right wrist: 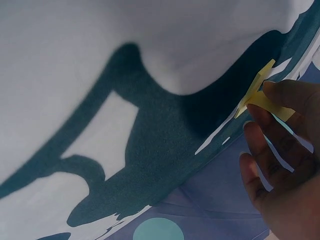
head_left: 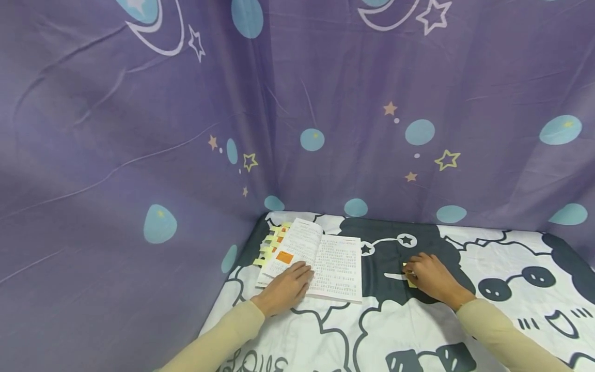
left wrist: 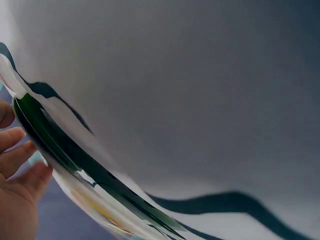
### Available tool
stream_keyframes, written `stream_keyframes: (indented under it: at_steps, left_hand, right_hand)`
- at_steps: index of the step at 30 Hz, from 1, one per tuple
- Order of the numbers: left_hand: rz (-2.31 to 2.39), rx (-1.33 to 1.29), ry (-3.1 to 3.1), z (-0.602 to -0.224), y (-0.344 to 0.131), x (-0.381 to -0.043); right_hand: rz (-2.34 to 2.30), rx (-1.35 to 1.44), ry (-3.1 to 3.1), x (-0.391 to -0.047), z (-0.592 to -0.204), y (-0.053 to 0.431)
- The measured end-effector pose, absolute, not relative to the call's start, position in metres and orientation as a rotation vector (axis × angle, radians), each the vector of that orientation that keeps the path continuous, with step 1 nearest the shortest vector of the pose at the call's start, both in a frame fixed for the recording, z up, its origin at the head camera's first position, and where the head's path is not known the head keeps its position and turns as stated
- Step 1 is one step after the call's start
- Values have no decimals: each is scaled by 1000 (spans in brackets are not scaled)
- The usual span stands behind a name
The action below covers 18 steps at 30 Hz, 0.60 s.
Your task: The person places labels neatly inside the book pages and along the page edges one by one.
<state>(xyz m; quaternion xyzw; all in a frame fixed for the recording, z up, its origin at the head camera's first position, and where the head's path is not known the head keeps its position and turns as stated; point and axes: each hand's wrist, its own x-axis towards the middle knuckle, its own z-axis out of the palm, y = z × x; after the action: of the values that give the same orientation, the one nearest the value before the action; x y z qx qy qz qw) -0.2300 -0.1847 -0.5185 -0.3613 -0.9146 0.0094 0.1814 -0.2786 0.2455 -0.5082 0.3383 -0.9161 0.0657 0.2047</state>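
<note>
An open book [head_left: 338,263] lies on the patterned cloth, its left pages raised a little and bearing an orange block. My left hand [head_left: 289,285] rests on the lower part of those pages, fingers extended; in the left wrist view the fingers [left wrist: 31,172] lie along the book's edge. To the right of the book, my right hand [head_left: 429,276] is over a small yellow sticky note pad [head_left: 411,283]. The right wrist view shows thumb and forefinger pinching a yellow sheet [right wrist: 275,106] that lifts from the pad [right wrist: 257,85].
Several yellow tabs [head_left: 264,249] stick out from the book's left edge. Black and white cartoon cloth [head_left: 386,315] covers the surface. A purple curtain [head_left: 344,170] with stars and moons hangs behind and along the left side.
</note>
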Motion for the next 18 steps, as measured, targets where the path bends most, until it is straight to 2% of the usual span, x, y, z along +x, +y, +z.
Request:
stream_keyframes:
  at_steps: [18]
  left_hand:
    - [61, -891, -2826, -508, -181, -221]
  right_hand:
    - [174, 957, -2547, -281, -509, 246]
